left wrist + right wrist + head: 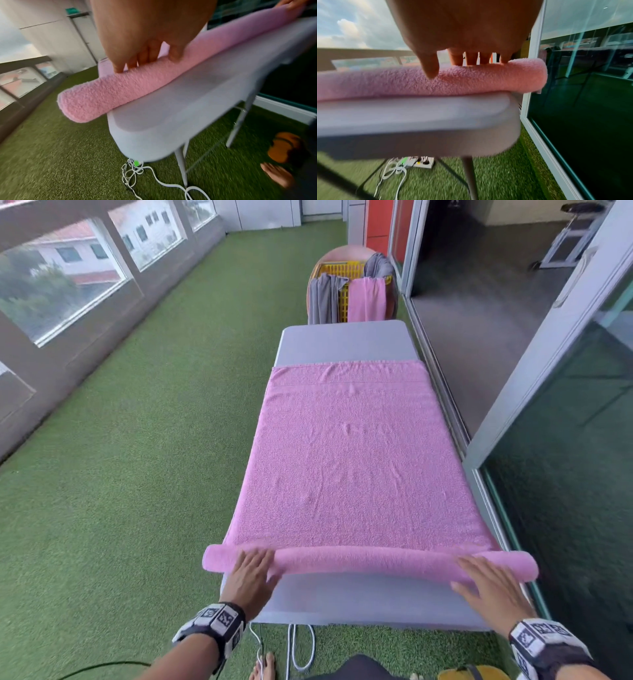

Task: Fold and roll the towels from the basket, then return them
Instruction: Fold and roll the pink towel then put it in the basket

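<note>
Both hands sit on the near rolled end of the pink towel (349, 460): left hand (251, 577) near the roll's left end, right hand (489, 587) near its right end. Fingers on both are fairly straight and spread, pressing down on top of the roll, not wrapped round it.

Edges/room: towel lies lengthwise on the grey table (346, 340), flat part running away from the person. Roll is wider than the table and overhangs both long edges. Bare table strip between the roll and the near edge; another bare strip past the towel's far hem. Right long edge runs close beside the glass sliding door (565, 419). Left side opens onto green turf (137, 457), plenty of room.

View differences: head view alone shows the yellow basket (342, 273) beyond the table's far end, with towels draped over its rim. Left wrist view shows the roll's left end (80, 104) hanging free past the table corner, plus table legs and white cables (137, 170) on the turf underneath. Right wrist view shows the roll's right end (530, 75) just past the corner, fingertips (471, 59) on top, thumb down its near face, and a white power strip (423, 162) under the table.

Counts: 1 pink towel on the table; on the basket 1 pink towel (366, 299) and 2 grey ones (323, 299); 1 basket; 1 table; 2 hands.
</note>
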The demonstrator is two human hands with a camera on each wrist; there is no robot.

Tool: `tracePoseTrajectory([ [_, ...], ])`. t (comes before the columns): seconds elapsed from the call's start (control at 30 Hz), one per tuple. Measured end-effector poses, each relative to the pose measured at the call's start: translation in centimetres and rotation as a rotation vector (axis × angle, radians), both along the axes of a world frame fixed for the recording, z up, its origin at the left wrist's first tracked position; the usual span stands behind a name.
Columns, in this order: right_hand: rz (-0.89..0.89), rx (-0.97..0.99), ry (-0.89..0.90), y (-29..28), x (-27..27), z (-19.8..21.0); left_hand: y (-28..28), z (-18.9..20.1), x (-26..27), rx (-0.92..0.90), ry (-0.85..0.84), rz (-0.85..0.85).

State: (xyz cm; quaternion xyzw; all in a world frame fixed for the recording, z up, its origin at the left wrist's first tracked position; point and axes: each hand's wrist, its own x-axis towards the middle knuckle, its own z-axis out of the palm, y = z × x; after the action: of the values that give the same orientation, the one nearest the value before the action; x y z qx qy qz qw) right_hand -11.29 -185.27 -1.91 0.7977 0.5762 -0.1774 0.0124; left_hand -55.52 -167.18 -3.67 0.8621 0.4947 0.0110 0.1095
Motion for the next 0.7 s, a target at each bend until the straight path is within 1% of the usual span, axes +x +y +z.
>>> tracePoseTrajectory([
  [0.07, 0.016, -0.063, -0.024, -0.9, -0.5, -0.5, -1.0, 0.0, -0.2, -0.118, 0.042, 0.001],
  [0.1, 0.011, -0.078, -0.033, -1.1, -0.5, -0.4, -1.6, 0.7, -0.3, -0.154, 0.055, 0.009],
  [0.13, 0.003, -0.086, -0.029, -1.0, -0.5, -0.2, -1.7, 0.8, -0.3, -0.116, -0.002, 0.003],
  [0.2, 0.0, -0.128, -0.054, -0.1, -0.1, 0.2, -1.0, 1.5, 0.1, -0.064, -0.004, -0.016],
  [0.23, -0.001, -0.118, -0.06, 0.5, 0.1, 0.5, -0.6, 1.7, 0.3, -0.062, -0.022, 0.008],
  [0.3, -0.044, -0.026, -0.028, 1.3, 0.2, 0.8, 0.0, 1.1, 0.4, -0.035, -0.061, 0.039],
  [0.37, -0.047, 0.03, 0.018, 1.3, -0.1, 1.0, -0.2, 0.6, 0.2, -0.04, -0.03, 0.047],
  [0.43, -0.011, -0.024, 0.034, 0.3, -0.7, 0.9, -1.0, 0.0, -0.5, -0.065, -0.002, -0.015],
  [0.53, -0.019, -0.046, -0.014, -0.5, -1.1, 0.9, -1.8, 0.6, -1.0, -0.08, 0.018, -0.033],
  [0.63, -0.029, -0.105, -0.102, 1.3, -0.7, 1.9, -0.9, 1.8, -0.1, -0.058, 0.005, -0.02],
  [0.7, -0.06, -0.048, -0.072, 2.1, -0.3, 1.9, -0.2, 1.4, 0.1, -0.053, -0.002, 0.013],
])
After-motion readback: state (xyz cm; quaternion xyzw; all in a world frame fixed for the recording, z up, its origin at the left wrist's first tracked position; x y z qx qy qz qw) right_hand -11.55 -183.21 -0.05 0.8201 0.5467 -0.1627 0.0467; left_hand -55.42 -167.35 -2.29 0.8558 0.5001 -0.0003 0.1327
